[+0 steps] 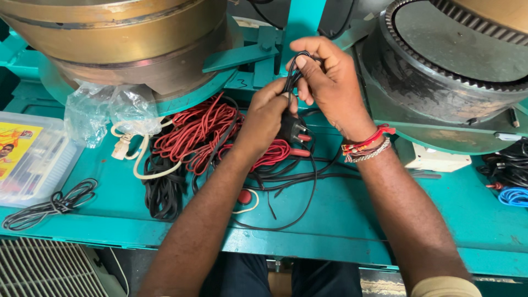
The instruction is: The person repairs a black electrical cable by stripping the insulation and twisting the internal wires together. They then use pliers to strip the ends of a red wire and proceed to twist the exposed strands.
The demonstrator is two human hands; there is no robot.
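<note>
My left hand [268, 113] grips a black power plug [293, 129] with metal pins, held above a teal workbench [352, 225]. My right hand [330, 77] pinches the folded loop of the plug's black cable [295, 69] just above the left hand; threaded bracelets circle that wrist. The rest of the black cable [297, 187] trails down in loose curves across the bench. Under the hands lies a tangled heap of red wire [195, 129].
A coiled black cable bundle [52, 204] and a clear plastic box [30, 159] sit at the left. A crumpled plastic bag [107, 110] and a cream cord [137, 159] lie near the brass drum [121, 38]. A toothed metal wheel [440, 71] stands at the right, blue and black wires [511, 181] beyond.
</note>
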